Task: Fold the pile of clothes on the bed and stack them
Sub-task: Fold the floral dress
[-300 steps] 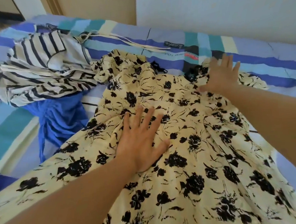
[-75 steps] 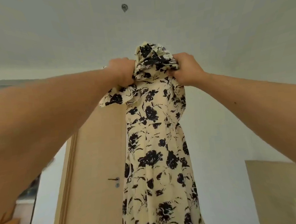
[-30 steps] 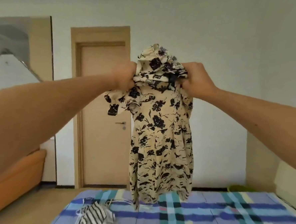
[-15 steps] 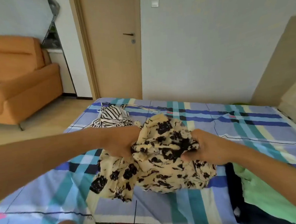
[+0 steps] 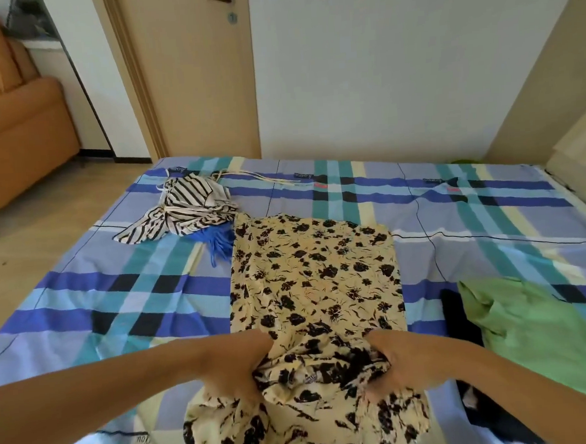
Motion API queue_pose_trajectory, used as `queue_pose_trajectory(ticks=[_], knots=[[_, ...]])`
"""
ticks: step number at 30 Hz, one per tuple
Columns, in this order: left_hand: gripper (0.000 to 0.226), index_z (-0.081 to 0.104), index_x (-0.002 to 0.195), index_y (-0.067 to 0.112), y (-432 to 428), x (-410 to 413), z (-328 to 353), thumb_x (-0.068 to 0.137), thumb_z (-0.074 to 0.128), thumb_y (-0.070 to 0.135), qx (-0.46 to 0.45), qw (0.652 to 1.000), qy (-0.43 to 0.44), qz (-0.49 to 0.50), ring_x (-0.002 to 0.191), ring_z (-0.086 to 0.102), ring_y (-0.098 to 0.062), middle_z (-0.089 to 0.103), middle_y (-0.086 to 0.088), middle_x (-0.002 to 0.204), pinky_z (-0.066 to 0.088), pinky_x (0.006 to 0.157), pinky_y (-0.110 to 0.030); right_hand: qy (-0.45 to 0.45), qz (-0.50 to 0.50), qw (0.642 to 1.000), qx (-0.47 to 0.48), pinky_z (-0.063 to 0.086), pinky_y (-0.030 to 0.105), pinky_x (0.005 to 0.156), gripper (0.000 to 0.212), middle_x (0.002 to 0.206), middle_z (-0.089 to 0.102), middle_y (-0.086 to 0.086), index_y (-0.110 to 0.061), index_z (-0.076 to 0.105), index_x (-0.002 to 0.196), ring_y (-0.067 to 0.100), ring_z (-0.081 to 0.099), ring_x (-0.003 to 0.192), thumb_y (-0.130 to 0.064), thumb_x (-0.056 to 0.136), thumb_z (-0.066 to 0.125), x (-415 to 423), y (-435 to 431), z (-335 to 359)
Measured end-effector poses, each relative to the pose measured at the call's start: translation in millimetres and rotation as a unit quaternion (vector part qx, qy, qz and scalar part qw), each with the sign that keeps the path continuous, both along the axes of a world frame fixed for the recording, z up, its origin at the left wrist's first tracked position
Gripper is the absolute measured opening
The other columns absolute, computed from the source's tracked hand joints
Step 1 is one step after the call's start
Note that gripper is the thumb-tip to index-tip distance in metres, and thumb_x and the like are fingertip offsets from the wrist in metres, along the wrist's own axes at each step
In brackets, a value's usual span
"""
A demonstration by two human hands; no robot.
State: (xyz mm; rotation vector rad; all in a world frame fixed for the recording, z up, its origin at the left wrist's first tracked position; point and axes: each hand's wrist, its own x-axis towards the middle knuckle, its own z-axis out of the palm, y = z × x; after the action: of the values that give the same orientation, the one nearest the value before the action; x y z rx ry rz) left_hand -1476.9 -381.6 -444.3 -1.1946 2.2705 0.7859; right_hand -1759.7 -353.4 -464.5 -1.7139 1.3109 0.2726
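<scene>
A cream dress with black flowers (image 5: 315,275) lies lengthwise down the middle of the plaid bed (image 5: 124,294), its far half spread flat. My left hand (image 5: 240,369) and my right hand (image 5: 393,363) each grip a bunch of its near end, close together, and the fabric below them hangs crumpled over the bed's front edge. A striped black and white garment (image 5: 188,207) lies crumpled at the far left with a blue garment (image 5: 217,242) partly under it. A green garment (image 5: 538,327) lies at the right on top of a black one (image 5: 462,318).
The bed's far edge meets a white wall and a wooden door (image 5: 193,70). An orange sofa (image 5: 10,115) stands on the wooden floor to the left. A beige headboard (image 5: 574,129) rises at the right.
The dress was held up in the air a second ago. Both hands have brought it down and its far part now lies stretched out flat on the bed.
</scene>
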Motion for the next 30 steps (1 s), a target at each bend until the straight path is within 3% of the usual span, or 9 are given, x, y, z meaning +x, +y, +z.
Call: queue_pose_trajectory(ticks=[4,7,10,12,16,19,21,24,30], knots=[[0.032,0.045,0.084,0.027,-77,-17,2,0.081,0.074,0.016,-0.038,0.998,0.042,0.019,0.073,0.051,-0.004,0.052,0.008,0.086,0.041,0.059,-0.008,0.012,-0.005,0.998,-0.063,0.047,0.016,0.071,0.022,0.091,0.062,-0.004,-0.024,0.059,0.093,0.006,0.061,0.078,-0.014,0.084,0.077,-7,-83,15],[0.043,0.053,0.119,0.016,-172,-37,13,0.082,0.073,0.018,-0.191,0.972,0.106,0.085,0.106,0.06,-0.03,0.062,-0.008,0.114,0.048,0.086,-0.034,0.015,-0.078,0.966,-0.248,0.055,0.042,0.079,0.015,0.087,0.066,0.01,-0.01,0.062,0.096,0.025,0.062,0.076,-0.006,0.086,0.072,-18,-170,30],[0.072,0.031,0.147,0.014,-237,-53,23,0.085,0.067,0.02,-0.414,0.893,0.093,0.152,0.136,0.037,-0.037,0.043,-0.016,0.145,0.03,0.11,-0.053,0.045,-0.229,0.877,-0.42,0.048,0.047,0.087,0.057,0.121,0.06,0.019,-0.009,0.043,0.14,0.034,0.058,0.102,-0.007,0.089,0.067,-27,-238,30],[0.071,0.029,0.149,0.016,-246,-66,7,0.086,0.062,0.018,-0.442,0.873,0.112,0.176,0.139,0.03,-0.037,0.038,-0.015,0.149,0.024,0.115,-0.054,0.105,-0.278,0.835,-0.463,0.045,0.049,0.091,0.069,0.135,0.047,0.021,-0.009,0.031,0.148,0.04,0.05,0.119,-0.008,0.088,0.065,-25,-254,8],[0.063,0.037,0.146,0.023,-191,-79,-98,0.089,0.062,0.034,-0.348,0.927,0.138,0.034,0.146,0.023,-0.031,0.031,-0.009,0.156,0.02,0.12,-0.052,0.051,-0.227,0.897,-0.376,0.047,0.047,0.1,0.075,0.146,0.037,0.013,-0.018,0.028,0.15,0.035,0.05,0.125,-0.024,0.088,0.07,-5,-214,-85],[0.083,0.026,0.151,0.023,-126,-60,-189,0.083,0.065,0.051,-0.233,0.968,0.077,-0.063,0.147,0.019,-0.031,0.023,-0.008,0.159,0.019,0.119,-0.05,0.019,-0.08,0.956,-0.28,0.037,0.04,0.112,0.09,0.155,0.028,0.003,-0.023,0.028,0.153,0.026,0.038,0.14,-0.045,0.08,0.076,6,-142,-165],[0.106,0.004,0.156,0.023,-97,-46,-238,0.079,0.07,0.052,-0.202,0.975,-0.006,-0.096,0.151,0.005,-0.033,0.004,-0.007,0.164,0.01,0.121,-0.053,0.073,0.011,0.965,-0.25,0.019,0.045,0.122,0.108,0.165,0.01,0.002,-0.025,0.015,0.157,0.025,0.015,0.151,-0.054,0.074,0.076,6,-101,-214],[0.109,-0.016,0.155,0.022,-86,-36,-279,0.087,0.068,0.036,-0.236,0.966,-0.071,-0.079,0.151,-0.014,-0.036,-0.015,-0.01,0.165,-0.004,0.12,-0.054,0.171,0.019,0.945,-0.276,-0.003,0.051,0.123,0.113,0.166,-0.014,0.004,-0.027,-0.005,0.158,0.028,-0.009,0.153,-0.039,0.079,0.075,7,-66,-261],[0.069,0.035,0.145,0.006,-108,-52,-283,0.085,0.068,0.017,-0.334,0.939,-0.067,-0.05,0.134,0.043,-0.037,0.041,-0.019,0.146,0.04,0.11,-0.049,0.233,-0.027,0.91,-0.34,0.012,0.061,0.12,0.093,0.166,0.007,0.015,-0.02,0.008,0.159,0.036,0.013,0.152,-0.001,0.087,0.065,23,-77,-268]])
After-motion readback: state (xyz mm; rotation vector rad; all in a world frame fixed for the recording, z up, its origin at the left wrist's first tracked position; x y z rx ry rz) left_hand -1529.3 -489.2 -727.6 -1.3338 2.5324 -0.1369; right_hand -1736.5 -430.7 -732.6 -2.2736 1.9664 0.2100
